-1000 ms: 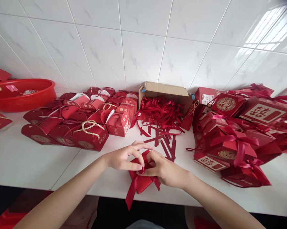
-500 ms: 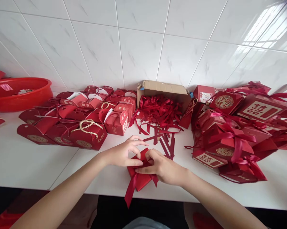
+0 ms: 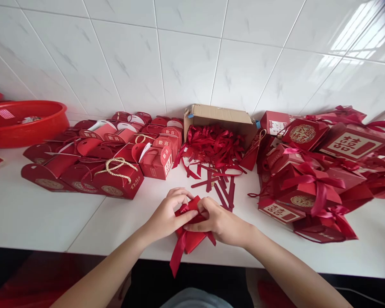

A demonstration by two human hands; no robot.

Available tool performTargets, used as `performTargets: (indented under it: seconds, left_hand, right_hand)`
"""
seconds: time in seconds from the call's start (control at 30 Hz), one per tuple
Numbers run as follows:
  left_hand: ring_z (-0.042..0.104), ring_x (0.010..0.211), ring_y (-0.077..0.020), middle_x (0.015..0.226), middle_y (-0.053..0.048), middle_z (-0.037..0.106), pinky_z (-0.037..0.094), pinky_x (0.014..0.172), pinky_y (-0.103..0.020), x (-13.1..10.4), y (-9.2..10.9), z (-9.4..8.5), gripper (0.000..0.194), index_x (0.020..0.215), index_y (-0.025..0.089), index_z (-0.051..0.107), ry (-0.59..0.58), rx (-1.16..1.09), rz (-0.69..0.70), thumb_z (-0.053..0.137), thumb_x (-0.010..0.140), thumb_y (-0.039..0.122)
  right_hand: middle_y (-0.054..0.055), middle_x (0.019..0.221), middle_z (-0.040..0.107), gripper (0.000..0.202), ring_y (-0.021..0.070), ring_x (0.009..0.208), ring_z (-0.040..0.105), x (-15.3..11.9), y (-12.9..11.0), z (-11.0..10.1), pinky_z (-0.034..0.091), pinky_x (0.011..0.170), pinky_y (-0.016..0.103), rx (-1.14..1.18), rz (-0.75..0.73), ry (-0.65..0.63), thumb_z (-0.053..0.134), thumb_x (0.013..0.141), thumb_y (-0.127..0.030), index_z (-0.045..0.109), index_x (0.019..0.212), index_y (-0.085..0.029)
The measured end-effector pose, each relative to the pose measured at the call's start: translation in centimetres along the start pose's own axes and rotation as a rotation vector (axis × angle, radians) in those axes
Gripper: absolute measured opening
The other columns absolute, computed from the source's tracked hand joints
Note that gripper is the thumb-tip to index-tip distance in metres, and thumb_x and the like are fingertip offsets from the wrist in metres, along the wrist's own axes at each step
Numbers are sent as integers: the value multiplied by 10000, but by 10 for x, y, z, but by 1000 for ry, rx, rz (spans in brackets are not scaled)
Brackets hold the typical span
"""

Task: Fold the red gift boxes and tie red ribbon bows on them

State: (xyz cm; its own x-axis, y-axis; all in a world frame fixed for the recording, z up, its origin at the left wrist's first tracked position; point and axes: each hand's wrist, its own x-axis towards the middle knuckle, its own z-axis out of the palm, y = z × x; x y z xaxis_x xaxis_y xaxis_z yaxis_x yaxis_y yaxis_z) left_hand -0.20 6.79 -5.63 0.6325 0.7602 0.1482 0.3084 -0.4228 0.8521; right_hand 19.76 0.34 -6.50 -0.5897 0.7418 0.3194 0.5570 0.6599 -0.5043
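A small red gift box [image 3: 194, 241] lies close to the table's front edge, partly covered by both hands. A dark red satin ribbon [image 3: 177, 256] crosses it, one long tail hanging toward the edge. My left hand [image 3: 171, 214] pinches the ribbon on top of the box, thumb and fingers closed near a small loop. From the other side, my right hand [image 3: 219, 221] grips the ribbon too, its fingers curled and its thumb pointing left. The two thumbs almost meet. Just beyond the hands lie several flat dark red strips [image 3: 222, 192].
Behind the hands, a cardboard box [image 3: 221, 113] spills red ribbons [image 3: 214, 143]. Rows of red gift boxes [image 3: 115, 177] stand on the left, near a red plastic basin [image 3: 56, 124]. Ribbon-tied boxes [image 3: 307, 192] are piled on the right. A tiled wall [image 3: 186, 64] backs the white table [image 3: 48, 222].
My left hand has moved in and closed on the ribbon; its fingers were spread before. A small ribbon loop now shows beside it. My right hand keeps its grip.
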Motion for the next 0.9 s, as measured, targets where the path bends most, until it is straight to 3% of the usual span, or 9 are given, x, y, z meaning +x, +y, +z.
performTargets:
  seconds: [0.13,0.3,0.47,0.7,0.8,0.9]
  left_hand:
    - [481,1274,-266,1030,-69,678,423,1034,-375,1,3,3,272,635,234,428,8,-62,-27,661,768,279]
    - [549,1244,-253,751,-21,686,465,974,-335,1,10,3,222,624,235,521,-78,-150,-116,635,808,285]
    - [533,1291,-286,785,-28,721,460,1001,-378,-1,9,3,216,634,226,557,-66,-188,-114,658,806,310]
    - [545,1284,-290,807,-28,739,454,1018,-382,-3,3,3,377,563,235,383,-81,-263,-127,706,752,278]
    - [524,1306,-295,831,-32,737,448,1028,-381,-4,4,4,246,629,230,509,-91,-240,-146,732,726,271]
    - [501,1328,-290,881,-34,741,425,1059,-383,-6,5,3,153,789,224,629,-110,-214,-151,755,724,282]
  right_hand:
    - [38,906,409,203,170,835,470,-2,4,0,493,680,283,31,1,21,560,943,-194,736,1013,-267]
    - [52,941,445,248,152,808,494,-3,7,0,500,680,289,177,-87,187,408,956,-78,604,1030,-211]
    - [33,888,494,156,155,792,488,-4,8,4,471,673,287,317,46,318,382,941,-79,387,935,-235]
    - [31,882,509,160,152,802,495,-9,12,5,460,696,282,316,82,378,389,948,-85,371,900,-237]
    - [30,886,524,131,146,793,504,-12,12,2,452,687,271,294,105,385,411,957,-105,411,933,-233]
    - [27,890,550,129,135,755,509,-15,12,-4,445,660,258,312,176,326,467,969,-173,450,1083,-231]
